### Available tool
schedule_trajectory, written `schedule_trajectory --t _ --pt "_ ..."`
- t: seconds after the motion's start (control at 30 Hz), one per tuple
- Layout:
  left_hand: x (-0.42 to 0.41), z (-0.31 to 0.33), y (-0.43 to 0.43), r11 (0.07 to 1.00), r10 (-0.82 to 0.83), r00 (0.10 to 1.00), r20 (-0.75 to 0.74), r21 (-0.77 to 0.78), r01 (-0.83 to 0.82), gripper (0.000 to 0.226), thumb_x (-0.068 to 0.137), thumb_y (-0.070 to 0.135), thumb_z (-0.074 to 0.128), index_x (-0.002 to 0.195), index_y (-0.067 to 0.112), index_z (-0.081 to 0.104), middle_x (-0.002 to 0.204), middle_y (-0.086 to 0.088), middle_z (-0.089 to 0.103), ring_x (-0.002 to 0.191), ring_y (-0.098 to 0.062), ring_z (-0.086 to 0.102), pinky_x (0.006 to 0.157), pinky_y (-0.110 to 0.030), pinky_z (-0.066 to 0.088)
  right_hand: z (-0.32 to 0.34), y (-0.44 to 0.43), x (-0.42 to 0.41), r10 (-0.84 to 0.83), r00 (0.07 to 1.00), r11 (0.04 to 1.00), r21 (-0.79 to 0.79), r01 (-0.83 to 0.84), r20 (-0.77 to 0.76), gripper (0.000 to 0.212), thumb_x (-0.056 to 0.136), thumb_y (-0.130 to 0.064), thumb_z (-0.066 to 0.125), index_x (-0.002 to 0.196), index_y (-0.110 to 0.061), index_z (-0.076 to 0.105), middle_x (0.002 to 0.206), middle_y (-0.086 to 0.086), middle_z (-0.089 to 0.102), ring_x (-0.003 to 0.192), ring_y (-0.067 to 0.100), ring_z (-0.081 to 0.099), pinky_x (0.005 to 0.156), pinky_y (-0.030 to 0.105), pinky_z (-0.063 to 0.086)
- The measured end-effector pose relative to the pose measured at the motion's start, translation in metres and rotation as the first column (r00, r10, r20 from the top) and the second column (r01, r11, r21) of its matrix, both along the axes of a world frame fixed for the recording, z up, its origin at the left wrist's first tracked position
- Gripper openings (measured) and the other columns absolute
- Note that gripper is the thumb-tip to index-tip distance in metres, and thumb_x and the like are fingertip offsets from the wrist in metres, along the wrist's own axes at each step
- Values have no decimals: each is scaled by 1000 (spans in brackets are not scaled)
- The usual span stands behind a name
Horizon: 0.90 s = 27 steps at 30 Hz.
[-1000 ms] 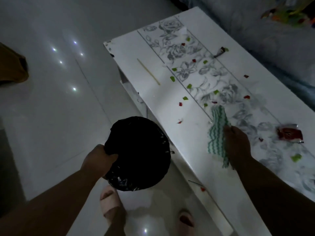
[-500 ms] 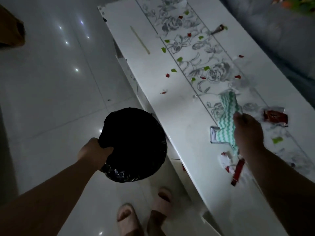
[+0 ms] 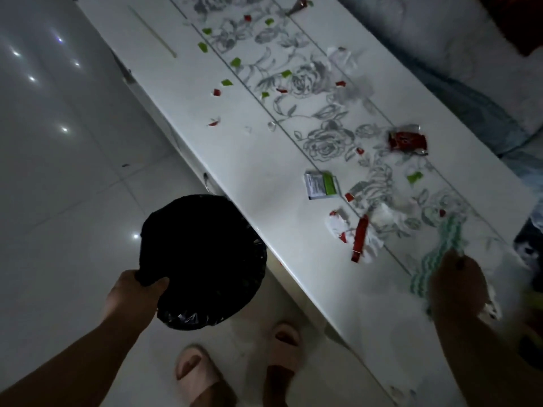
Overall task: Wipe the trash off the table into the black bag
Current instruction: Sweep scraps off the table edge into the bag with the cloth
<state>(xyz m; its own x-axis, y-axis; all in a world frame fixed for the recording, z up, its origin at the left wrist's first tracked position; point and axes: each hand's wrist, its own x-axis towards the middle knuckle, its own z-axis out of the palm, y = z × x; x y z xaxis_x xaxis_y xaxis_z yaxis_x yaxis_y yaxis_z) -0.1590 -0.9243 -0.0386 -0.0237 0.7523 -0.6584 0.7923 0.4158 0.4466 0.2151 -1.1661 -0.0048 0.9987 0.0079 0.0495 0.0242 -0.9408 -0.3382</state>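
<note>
My left hand (image 3: 133, 292) grips the rim of the black bag (image 3: 202, 259), held open just off the near edge of the white flowered table (image 3: 249, 160). My right hand (image 3: 457, 284) presses a green-and-white wavy cloth (image 3: 437, 248) onto the table's right end. Left of the cloth lies a heap of white paper with a red strip (image 3: 358, 237). A green-and-white packet (image 3: 321, 185) and a red wrapper (image 3: 407, 141) lie farther back. Small red and green scraps (image 3: 226, 82) are scattered toward the far end, beside a thin wooden stick (image 3: 152, 32).
A grey-blue sofa (image 3: 458, 54) runs along the table's far side. Glossy white floor tiles (image 3: 67, 160) lie to the left. My feet in pale slippers (image 3: 197, 374) stand close to the table's near edge, under the bag.
My right hand has slid the cloth along the table toward its right end, uncovering the packet and the paper heap. The bag has stayed by the table's edge.
</note>
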Motion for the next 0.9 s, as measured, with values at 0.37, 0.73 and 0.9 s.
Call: schedule_trajectory --t 0.37,0.73,0.9 --pt "14 -32 -35 995 97 995 -20 -29 -98 53 83 29 66 128 6 48 107 -22 63 91 -42 62 81 -57 53 -79 -22 12 62 909 933 -299 -199 -412 47 93 -20 27 119 10 52 125 35 48 116 46 45 97 43 34" --pt "10 -46 -34 991 135 991 -19 -4 -135 53 80 36 69 123 12 50 101 -17 65 84 -39 64 75 -55 56 -67 93 -11 536 756 836 115 -536 -376 20 77 5 57 96 6 64 65 5 55 55 15 54 44 6 42" --pt "7 -47 -33 993 118 993 7 4 -118 52 80 35 69 123 12 50 96 -12 64 82 -36 65 73 -55 57 -74 118 -45 462 715 868 104 -485 -524 39 88 -8 46 126 -12 54 100 18 64 84 24 62 62 12 47"
